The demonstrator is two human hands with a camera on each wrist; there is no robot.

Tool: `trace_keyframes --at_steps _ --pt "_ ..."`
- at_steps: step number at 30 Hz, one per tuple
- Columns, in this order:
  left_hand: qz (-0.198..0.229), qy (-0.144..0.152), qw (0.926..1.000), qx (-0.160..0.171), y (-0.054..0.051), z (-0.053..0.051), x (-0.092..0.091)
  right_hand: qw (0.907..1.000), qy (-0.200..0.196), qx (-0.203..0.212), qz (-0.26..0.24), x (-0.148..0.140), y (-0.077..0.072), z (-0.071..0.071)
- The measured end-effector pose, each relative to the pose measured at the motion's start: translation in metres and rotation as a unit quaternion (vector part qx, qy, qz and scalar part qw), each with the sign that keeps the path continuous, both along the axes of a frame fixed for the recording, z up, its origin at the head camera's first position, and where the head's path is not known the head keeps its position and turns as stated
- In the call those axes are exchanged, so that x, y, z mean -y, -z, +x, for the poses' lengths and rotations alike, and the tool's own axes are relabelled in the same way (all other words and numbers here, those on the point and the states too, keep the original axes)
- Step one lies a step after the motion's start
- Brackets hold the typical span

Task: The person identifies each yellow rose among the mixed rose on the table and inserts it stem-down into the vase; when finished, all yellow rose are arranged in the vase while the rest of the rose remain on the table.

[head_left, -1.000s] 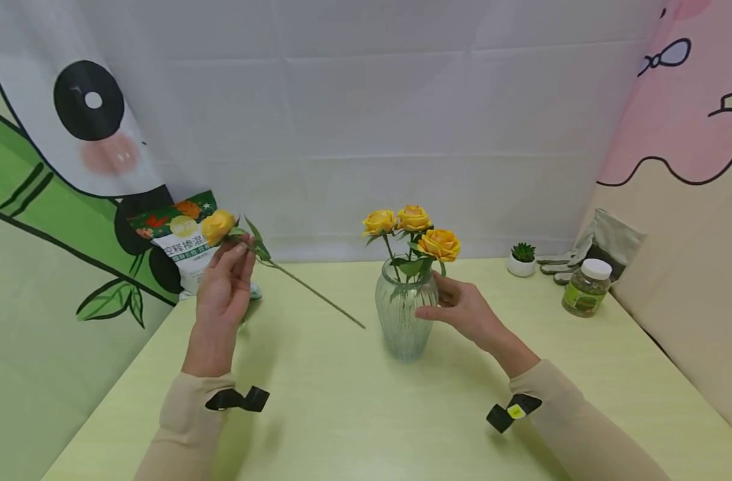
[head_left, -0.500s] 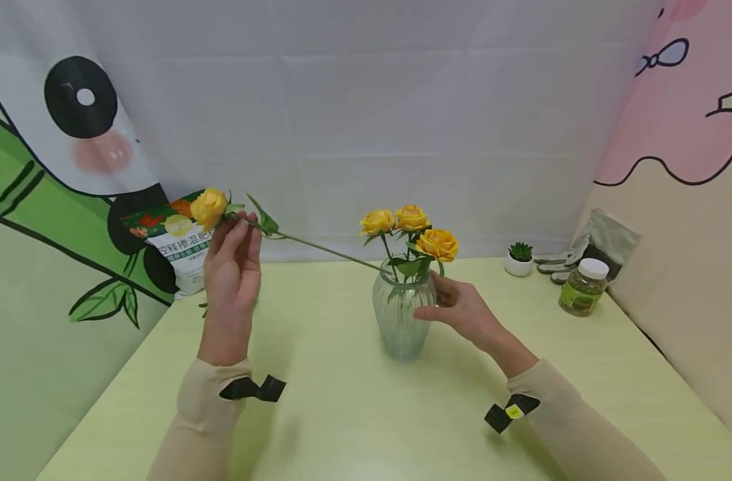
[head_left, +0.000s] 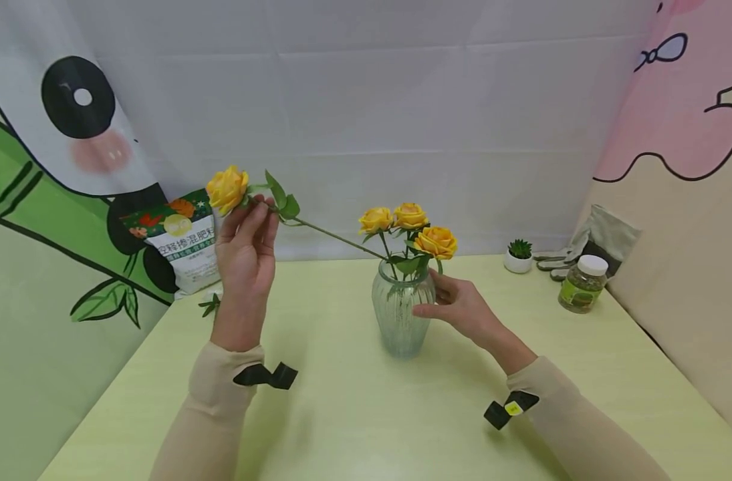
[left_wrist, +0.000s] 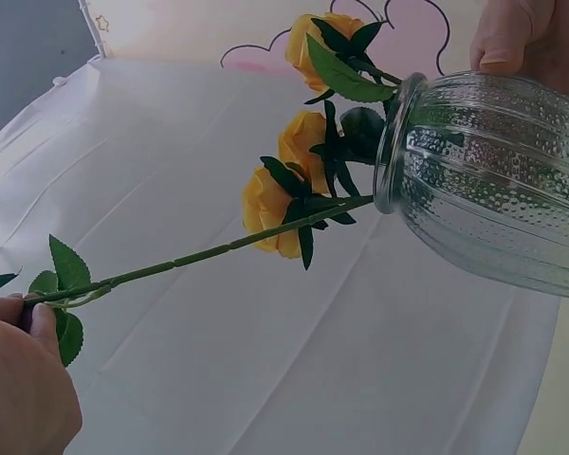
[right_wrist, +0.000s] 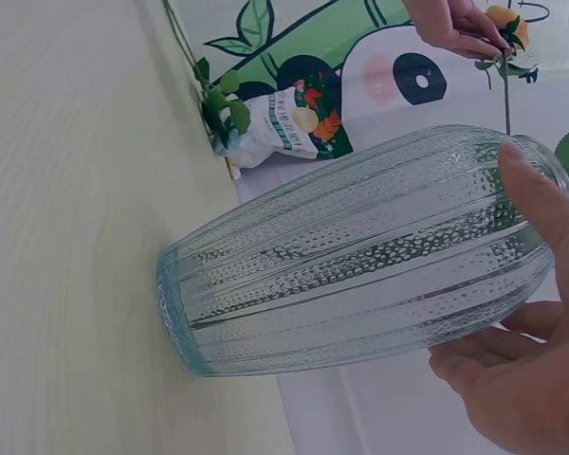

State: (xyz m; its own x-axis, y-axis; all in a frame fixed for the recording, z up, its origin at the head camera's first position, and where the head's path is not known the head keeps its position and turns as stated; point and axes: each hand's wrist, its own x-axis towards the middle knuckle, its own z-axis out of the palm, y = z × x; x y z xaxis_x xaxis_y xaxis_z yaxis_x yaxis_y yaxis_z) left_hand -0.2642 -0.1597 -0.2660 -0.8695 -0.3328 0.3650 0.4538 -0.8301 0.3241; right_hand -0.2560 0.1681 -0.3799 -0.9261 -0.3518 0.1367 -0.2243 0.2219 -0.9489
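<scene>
My left hand pinches a yellow rose by its stem, just below the bloom. The stem slopes down rightward, its lower end at the rim of a ribbed clear glass vase; how far it reaches inside cannot be told. Three more yellow roses stand in the vase, which is upright on the table. My right hand holds the vase from the right near its neck. In the right wrist view the thumb lies on one side of the glass and the fingers on the other.
Behind my left hand stands a printed bag, with green leaves lying by it. At the back right are a small potted succulent, grey gloves and a white-lidded jar. A white cloth hangs behind the table.
My left hand has moved up and rightward with the rose, and the stem's lower end has risen from beside the vase to its rim. My right hand stays on the vase.
</scene>
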Motion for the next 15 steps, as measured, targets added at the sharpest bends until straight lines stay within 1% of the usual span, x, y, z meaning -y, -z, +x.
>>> trace_keyframes --at_steps 2,5,9,13,15 --pt "-0.008 -0.002 0.9999 -0.006 -0.002 0.0 -0.003 1.0 0.0 -0.001 0.0 0.0 0.0 0.0" --pt "-0.017 0.004 0.9997 -0.019 -0.004 0.0 -0.008 1.0 -0.001 -0.002 0.002 0.001 0.0 0.001" --pt "-0.041 0.007 0.9985 -0.034 -0.006 0.001 -0.016 1.0 -0.002 -0.005 -0.001 0.001 -0.001 0.0" --pt "-0.083 -0.004 0.9953 -0.051 -0.005 0.002 -0.023 1.0 -0.001 -0.002 -0.001 0.001 -0.001 0.001" --pt "-0.112 -0.016 0.9919 -0.059 -0.004 0.003 -0.027 1.0 0.001 0.001 0.0 0.002 -0.001 0.001"
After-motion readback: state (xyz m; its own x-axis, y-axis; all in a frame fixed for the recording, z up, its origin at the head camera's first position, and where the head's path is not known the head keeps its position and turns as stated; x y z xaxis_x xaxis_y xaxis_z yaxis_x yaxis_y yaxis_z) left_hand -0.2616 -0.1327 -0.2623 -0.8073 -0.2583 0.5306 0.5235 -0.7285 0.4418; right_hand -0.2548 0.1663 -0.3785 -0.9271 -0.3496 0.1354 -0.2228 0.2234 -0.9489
